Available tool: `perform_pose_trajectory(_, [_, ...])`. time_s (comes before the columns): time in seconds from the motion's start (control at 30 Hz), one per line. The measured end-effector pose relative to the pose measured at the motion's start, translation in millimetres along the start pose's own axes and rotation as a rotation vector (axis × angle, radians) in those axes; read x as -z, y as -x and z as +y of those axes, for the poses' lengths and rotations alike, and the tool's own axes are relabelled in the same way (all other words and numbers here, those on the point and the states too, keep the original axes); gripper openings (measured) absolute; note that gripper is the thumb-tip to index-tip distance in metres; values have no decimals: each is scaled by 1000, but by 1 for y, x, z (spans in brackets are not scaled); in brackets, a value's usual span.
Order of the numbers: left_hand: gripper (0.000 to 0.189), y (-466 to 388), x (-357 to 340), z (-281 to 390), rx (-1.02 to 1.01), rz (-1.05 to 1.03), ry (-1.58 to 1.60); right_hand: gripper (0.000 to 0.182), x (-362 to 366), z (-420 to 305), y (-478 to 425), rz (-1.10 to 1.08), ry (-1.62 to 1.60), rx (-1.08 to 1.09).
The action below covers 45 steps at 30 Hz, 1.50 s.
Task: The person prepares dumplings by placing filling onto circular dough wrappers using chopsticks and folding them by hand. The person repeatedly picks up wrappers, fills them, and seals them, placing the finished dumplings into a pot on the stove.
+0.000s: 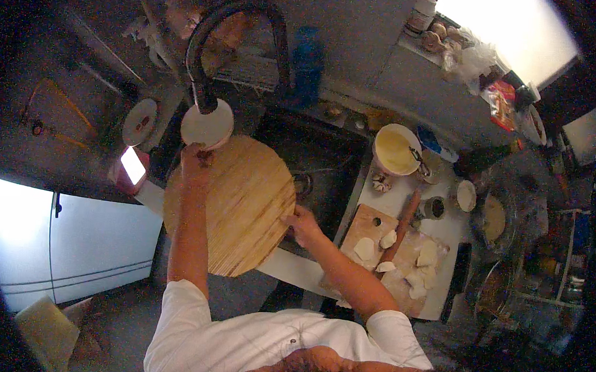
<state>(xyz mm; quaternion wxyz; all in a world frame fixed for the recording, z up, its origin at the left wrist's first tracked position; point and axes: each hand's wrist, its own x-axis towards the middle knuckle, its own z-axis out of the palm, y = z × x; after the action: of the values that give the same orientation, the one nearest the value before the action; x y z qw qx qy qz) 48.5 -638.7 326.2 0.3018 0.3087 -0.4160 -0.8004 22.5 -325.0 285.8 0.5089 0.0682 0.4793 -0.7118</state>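
A large round wooden board [242, 203] is tilted over the near left edge of the sink [318, 182]. At its right rim my right hand [303, 226] grips the wood. My left hand [197, 156] is at the board's upper left, just below a round white object [208, 124] under the dark curved faucet [191, 56]; a small dark reddish thing shows beside its fingers, and what exactly it grips is unclear. Right of the sink, pale dough pieces [364, 248] lie on a small wooden board [361, 216], with a wooden rolling pin [401, 225] alongside.
A white bowl of yellowish contents [394, 148], a garlic bulb [381, 181] and an open jar [434, 207] stand on the right counter. More dough [427, 254] lies beyond the rolling pin. A white plate [140, 122] and a phone-like lit screen [133, 166] are at left.
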Motion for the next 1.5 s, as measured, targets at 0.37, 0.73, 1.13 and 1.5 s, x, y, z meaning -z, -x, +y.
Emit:
perform_pose_trajectory(0.37, [10, 3, -1, -9, -73, 4, -69, 38, -26, 45, -5, 98, 200, 57])
perform_pose_trajectory(0.73, [21, 118, -14, -19, -246, -440, -440, 32, 28, -19, 160, -58, 41, 258])
perform_pose_trajectory(1.13, [47, 314, -144, -127, 218, -426, 127, 20, 242, 24, 381, 6, -285, 383])
perform_pose_trajectory(1.5, [48, 557, -414, -274, 502, -548, -162, 23, 425, 80, 568, 503, -325, 601])
